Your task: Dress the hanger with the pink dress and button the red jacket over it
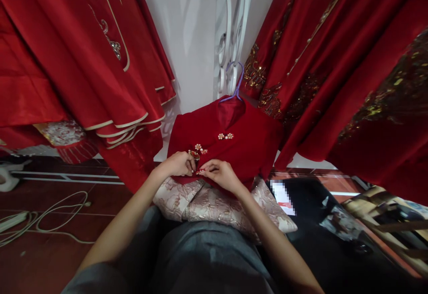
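Observation:
A red top (257, 138) hangs in front of me from a purple hanger (239, 80), its lower part resting over pale pink brocade fabric (214, 202) across my lap. One pearl-flower clasp (225, 136) sits below its collar; another pearl-flower ornament (198, 147) lies lower on the left. My left hand (180, 163) is closed in a pinch just beneath that ornament, against the red cloth. Facing it, my right hand (220, 174) pinches too, fingertips almost meeting the left ones. What sits between the fingertips is too small to make out.
Red gowns with trim (133, 84) hang at left, and sequinned red gowns (334, 84) at right. A white metal stand (230, 26) rises behind the hanger. A black surface (310, 222) at right carries a clear plastic packet (341, 222). White cable (40, 227) lies on the floor.

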`<control>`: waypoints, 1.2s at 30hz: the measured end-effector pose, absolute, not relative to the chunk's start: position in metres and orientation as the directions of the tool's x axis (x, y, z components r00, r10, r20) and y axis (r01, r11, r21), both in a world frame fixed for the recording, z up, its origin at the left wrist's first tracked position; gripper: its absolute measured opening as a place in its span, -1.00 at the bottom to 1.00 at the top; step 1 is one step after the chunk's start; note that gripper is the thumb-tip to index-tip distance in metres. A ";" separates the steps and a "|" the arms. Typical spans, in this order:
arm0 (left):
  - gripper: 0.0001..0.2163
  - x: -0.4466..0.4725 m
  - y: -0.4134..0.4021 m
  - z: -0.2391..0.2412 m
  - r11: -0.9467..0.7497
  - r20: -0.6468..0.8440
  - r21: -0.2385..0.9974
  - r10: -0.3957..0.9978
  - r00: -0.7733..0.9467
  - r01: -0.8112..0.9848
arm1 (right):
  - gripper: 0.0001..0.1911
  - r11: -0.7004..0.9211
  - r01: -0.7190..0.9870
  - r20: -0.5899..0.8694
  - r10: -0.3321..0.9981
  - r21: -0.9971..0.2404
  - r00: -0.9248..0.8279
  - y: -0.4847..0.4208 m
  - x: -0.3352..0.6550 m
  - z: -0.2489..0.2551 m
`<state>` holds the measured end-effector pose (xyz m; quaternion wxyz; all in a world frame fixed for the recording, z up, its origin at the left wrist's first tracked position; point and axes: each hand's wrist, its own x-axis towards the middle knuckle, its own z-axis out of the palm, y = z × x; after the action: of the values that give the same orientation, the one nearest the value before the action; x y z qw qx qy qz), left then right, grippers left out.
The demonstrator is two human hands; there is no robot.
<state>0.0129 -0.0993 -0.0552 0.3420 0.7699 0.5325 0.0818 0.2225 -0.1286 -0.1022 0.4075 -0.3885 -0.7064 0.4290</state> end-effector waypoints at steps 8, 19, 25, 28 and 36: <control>-0.89 0.017 -0.097 -0.059 -0.185 -0.223 0.592 0.898 0.380 0.785 | -0.83 0.347 0.212 0.304 0.929 -0.914 -0.209 -0.129 0.203 -0.123; -0.81 0.022 -0.102 -0.057 -0.172 -0.271 0.591 0.878 0.395 0.788 | -0.90 0.334 0.317 0.213 0.908 -0.888 -0.360 -0.133 0.212 -0.106; -0.84 0.019 -0.099 -0.060 -0.094 -0.307 0.651 0.875 0.375 0.753 | -0.91 0.380 0.306 0.310 0.916 -0.873 -0.256 -0.133 0.205 -0.117; -0.87 0.019 -0.098 -0.062 -0.134 -0.273 0.637 0.882 0.384 0.759 | -0.92 0.410 0.309 0.343 0.905 -0.858 -0.251 -0.132 0.202 -0.123; -0.88 0.020 -0.100 -0.063 -0.103 -0.274 0.655 0.891 0.363 0.748 | -0.95 0.427 0.353 0.376 0.904 -0.833 -0.205 -0.137 0.197 -0.128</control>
<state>0.0200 -0.0997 -0.0625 0.3726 0.7366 0.5563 0.0954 0.1973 -0.1369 -0.1278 0.4513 -0.4400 -0.7140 0.3049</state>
